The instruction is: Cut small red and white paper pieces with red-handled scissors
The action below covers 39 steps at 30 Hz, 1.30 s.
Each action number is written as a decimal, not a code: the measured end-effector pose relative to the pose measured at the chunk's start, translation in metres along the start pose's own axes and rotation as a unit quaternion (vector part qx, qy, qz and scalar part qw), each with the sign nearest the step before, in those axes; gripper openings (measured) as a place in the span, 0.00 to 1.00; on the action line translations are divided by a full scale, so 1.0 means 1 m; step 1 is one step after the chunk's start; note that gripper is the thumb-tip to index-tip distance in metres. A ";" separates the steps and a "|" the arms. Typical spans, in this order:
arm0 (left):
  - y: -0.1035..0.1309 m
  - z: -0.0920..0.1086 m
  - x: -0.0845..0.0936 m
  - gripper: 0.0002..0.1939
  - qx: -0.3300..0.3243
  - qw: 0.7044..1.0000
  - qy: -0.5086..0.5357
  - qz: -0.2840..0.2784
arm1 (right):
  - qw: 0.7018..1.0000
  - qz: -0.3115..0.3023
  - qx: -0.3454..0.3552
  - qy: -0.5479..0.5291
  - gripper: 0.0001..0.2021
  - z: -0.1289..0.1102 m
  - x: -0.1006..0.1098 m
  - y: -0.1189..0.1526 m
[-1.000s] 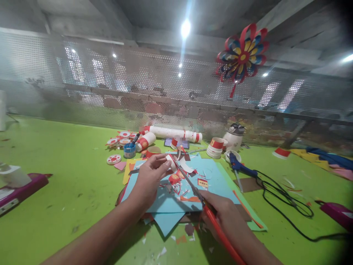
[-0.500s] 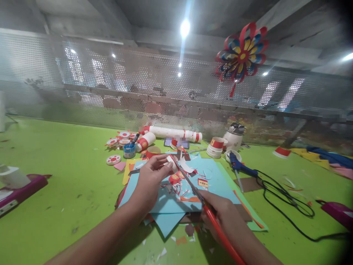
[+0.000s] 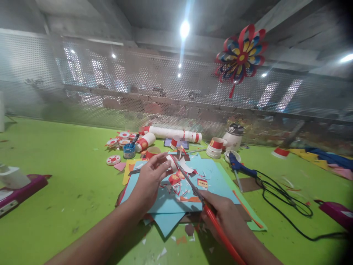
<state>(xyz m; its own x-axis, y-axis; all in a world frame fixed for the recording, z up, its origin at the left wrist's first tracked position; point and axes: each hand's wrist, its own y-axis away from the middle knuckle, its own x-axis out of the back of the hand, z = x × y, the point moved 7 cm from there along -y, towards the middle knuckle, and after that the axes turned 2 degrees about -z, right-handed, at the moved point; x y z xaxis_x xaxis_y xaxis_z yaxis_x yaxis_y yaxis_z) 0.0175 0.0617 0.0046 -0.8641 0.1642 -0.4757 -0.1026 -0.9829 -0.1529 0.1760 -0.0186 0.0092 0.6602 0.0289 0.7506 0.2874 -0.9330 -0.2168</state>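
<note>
In my left hand (image 3: 150, 176) I pinch a small white paper piece (image 3: 172, 162) with a red edge, above a stack of light blue paper (image 3: 168, 204). My right hand (image 3: 220, 208) is closed on the red handles of a pair of scissors (image 3: 213, 217). The scissors' blades reach forward to the edge of the white piece. Below them lie red and white paper scraps (image 3: 176, 187), round red pieces with gold print (image 3: 174, 179) and a small yellow label (image 3: 202, 183).
Behind the paper lie a long white tube (image 3: 171, 133), a phone (image 3: 168, 142) and a blue jar (image 3: 129, 151). To the right are a blue glue gun (image 3: 239, 167) with a black cord and a white kettle-like container (image 3: 233, 138). Purple power strips (image 3: 26, 191) flank both sides.
My left fingers and the white piece have turned slightly at the scissors' tip. My right hand and the scissors have hardly moved. The whole view has shifted a little.
</note>
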 end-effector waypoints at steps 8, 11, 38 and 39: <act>-0.003 0.001 0.001 0.16 0.010 1.000 0.015 -0.010 | 1.000 0.016 0.001 0.024 0.16 0.006 0.001 0.000; -0.003 0.002 0.001 0.17 0.002 1.000 -0.002 -0.011 | 1.000 0.015 0.011 0.009 0.16 0.003 0.001 -0.002; -0.002 0.006 -0.003 0.15 0.006 1.000 0.003 -0.024 | 0.999 0.020 0.025 0.002 0.17 0.009 -0.003 -0.005; -0.002 0.007 -0.003 0.15 0.005 1.000 0.005 -0.027 | 0.999 0.024 0.028 0.005 0.17 0.010 -0.003 -0.005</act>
<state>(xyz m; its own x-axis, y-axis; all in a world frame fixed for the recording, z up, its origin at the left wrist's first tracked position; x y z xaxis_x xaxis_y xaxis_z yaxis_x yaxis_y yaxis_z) 0.0169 0.0629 0.0119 -0.8521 0.2172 -0.4761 -0.1531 -0.9735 -0.1700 0.1793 -0.0104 0.0018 0.6676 -0.0180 0.7443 0.2943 -0.9119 -0.2861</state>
